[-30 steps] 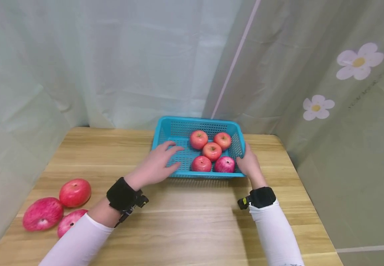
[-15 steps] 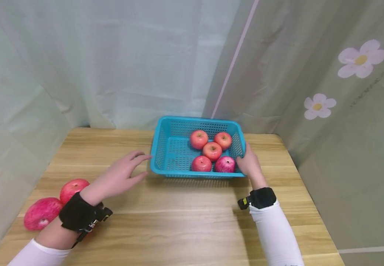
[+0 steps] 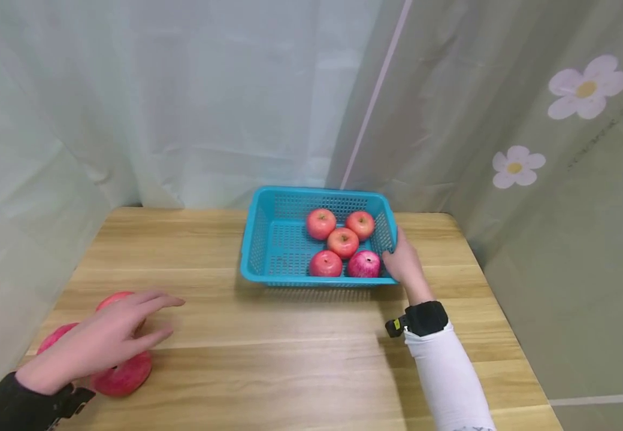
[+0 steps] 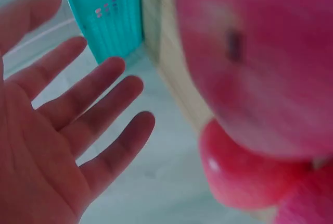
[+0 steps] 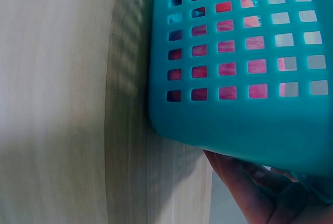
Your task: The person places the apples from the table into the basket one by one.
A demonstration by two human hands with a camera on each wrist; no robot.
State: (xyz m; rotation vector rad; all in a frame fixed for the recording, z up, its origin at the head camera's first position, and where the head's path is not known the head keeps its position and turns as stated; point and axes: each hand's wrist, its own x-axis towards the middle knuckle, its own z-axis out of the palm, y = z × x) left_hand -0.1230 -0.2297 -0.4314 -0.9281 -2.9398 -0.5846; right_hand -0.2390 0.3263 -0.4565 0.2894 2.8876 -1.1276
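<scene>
My left hand (image 3: pixel 101 338) hovers over a group of red apples at the table's left, fingers spread and nothing held. It partly covers a front apple (image 3: pixel 128 377), a left one (image 3: pixel 55 336) and a rear one (image 3: pixel 113 298). The left wrist view shows the open palm (image 4: pixel 41 156) apart from a large, near apple (image 4: pixel 281 78). My right hand (image 3: pixel 404 263) grips the right end of a blue perforated plastic basket (image 3: pixel 284 239), thumb inside the rim. Its fingers (image 5: pixel 239 182) show under the basket's corner in the right wrist view. Several apples (image 3: pixel 342 242) lie in the basket's right half.
The wooden table (image 3: pixel 290 347) ends at a pale curtain (image 3: pixel 236 108) behind the basket. Another curtain with white flowers (image 3: pixel 586 90) hangs along the right side. Bare basket floor shows in its left half.
My left hand has moved from over the basket, down and leftward, to above the apples at the left. The right hand has stayed on the basket's right end.
</scene>
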